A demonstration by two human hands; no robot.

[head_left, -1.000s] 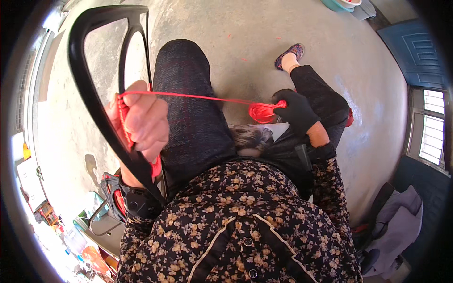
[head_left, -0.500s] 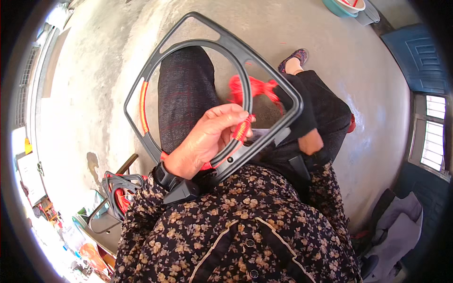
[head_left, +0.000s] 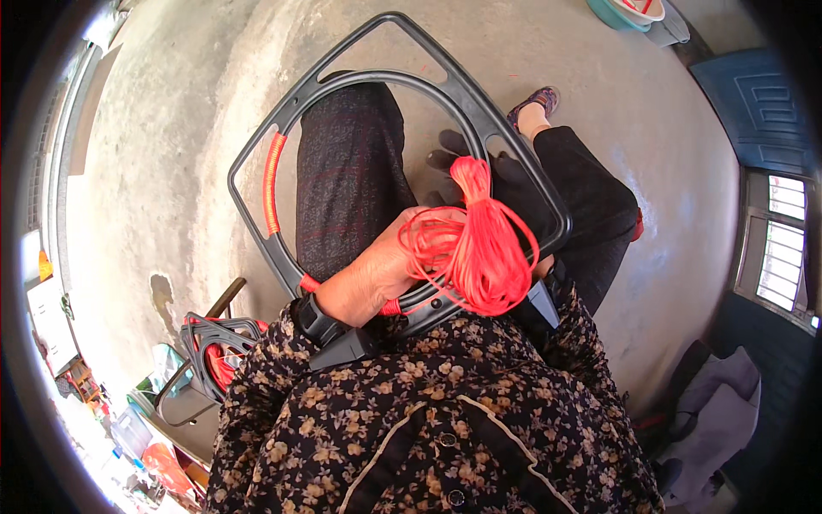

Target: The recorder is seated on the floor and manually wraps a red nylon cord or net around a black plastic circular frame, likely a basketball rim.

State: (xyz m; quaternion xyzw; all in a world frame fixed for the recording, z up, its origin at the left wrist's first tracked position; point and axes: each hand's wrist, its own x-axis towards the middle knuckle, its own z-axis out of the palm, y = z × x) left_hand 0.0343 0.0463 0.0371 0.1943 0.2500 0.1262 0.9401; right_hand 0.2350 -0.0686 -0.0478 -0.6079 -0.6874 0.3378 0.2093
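Observation:
My left hand (head_left: 390,265) is closed on the lower right part of a black plastic frame (head_left: 288,111), a rounded square with a round ring inside. Red cord is wound tightly round the ring at the left (head_left: 274,184) and near my wrist. A loose bundle of red cord (head_left: 492,257) lies over the ring and partly covers my left fingers. Behind the ring, my right hand (head_left: 505,184) wears a dark glove. Its grey fingertips show spread apart inside the ring, while the cord bundle and frame hide part of the hand.
Beneath the frame are my legs in dark trousers (head_left: 347,171). At the lower left, more black frames with red cord (head_left: 210,351) rest by a chair. Grey cloth (head_left: 715,420) lies at the lower right, and basins (head_left: 621,15) stand at the far right.
The red cord bundle has come from behind the ring to its front, over my left hand. My gloved right hand now reaches behind the ring. The frame has shifted slightly up and right.

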